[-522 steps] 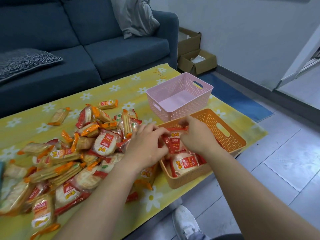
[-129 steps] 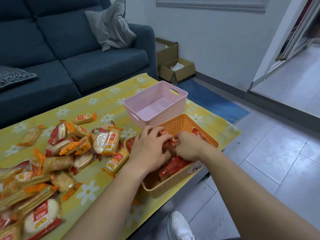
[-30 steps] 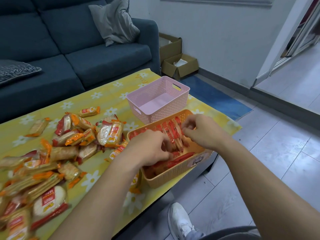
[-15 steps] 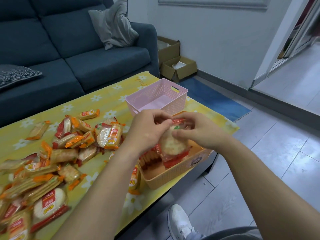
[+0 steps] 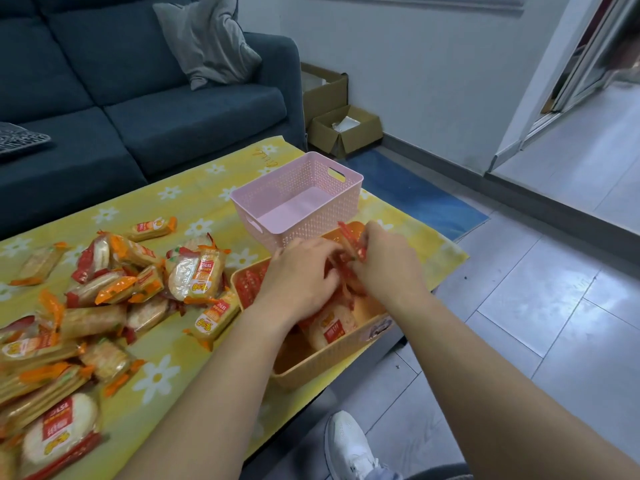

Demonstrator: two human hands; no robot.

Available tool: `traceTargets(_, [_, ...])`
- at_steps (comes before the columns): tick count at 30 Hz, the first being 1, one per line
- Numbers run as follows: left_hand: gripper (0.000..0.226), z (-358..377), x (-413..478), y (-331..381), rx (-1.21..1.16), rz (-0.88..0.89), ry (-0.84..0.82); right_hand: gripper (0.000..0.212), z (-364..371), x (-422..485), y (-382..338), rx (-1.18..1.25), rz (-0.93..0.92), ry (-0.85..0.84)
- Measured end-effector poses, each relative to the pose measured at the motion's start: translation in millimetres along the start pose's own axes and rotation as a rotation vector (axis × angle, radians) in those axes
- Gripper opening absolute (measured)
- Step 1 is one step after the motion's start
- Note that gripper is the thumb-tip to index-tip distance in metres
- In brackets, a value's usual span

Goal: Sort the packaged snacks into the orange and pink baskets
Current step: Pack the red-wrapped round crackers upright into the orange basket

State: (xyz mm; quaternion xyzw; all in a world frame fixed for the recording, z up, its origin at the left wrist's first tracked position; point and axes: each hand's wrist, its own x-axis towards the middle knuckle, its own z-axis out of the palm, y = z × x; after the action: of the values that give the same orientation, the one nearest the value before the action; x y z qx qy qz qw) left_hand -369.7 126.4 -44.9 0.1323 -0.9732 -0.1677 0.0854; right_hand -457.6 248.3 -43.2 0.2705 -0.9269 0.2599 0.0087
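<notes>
The orange basket [image 5: 322,358] stands at the table's near right edge with several red-wrapped rice cracker packs [image 5: 329,327] inside. Both hands are down in it. My left hand [image 5: 301,278] and my right hand [image 5: 384,265] have their fingers curled around the red packs standing upright in the basket's far half. Just behind stands the pink basket [image 5: 346,195], with nothing inside. A heap of orange- and red-wrapped snack packs [image 5: 114,299] covers the left of the yellow flowered tablecloth [image 5: 194,199].
A dark blue sofa [image 5: 138,109] with a grey cushion runs behind the table. Cardboard boxes [image 5: 343,129] sit on the floor by the wall. A white shoe [image 5: 349,445] shows below the table's edge on the grey tiles.
Half a second ago both hands held a round cracker pack up above the orange basket. Now they are lowered into the basket among the upright red packs.
</notes>
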Motion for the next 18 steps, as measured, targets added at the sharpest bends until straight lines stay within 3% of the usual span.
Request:
traceTargets(2, [0.019,-9,-4,2,0.036,-0.014,0.108,0.018,5,3,-1,0.024,0.001,-0.147])
traceTargets(7, [0.027,-13,-14,11,0.264,-0.059,-0.041,0.036,-6,5,2,0.013,0.023,-0.396])
traceTargets(11, [0.017,-10,-20,10,0.141,-0.063,-0.052,0.044,-21,0,3,0.105,0.034,-0.213])
traceTargets(14, [0.013,-19,-21,9,0.087,-0.119,-0.086,0.034,-31,0,5,0.26,0.043,-0.026])
traceTargets(18, [0.015,-41,-20,15,-0.219,-0.232,0.066,0.023,-48,-7,6,0.348,-0.049,-0.062])
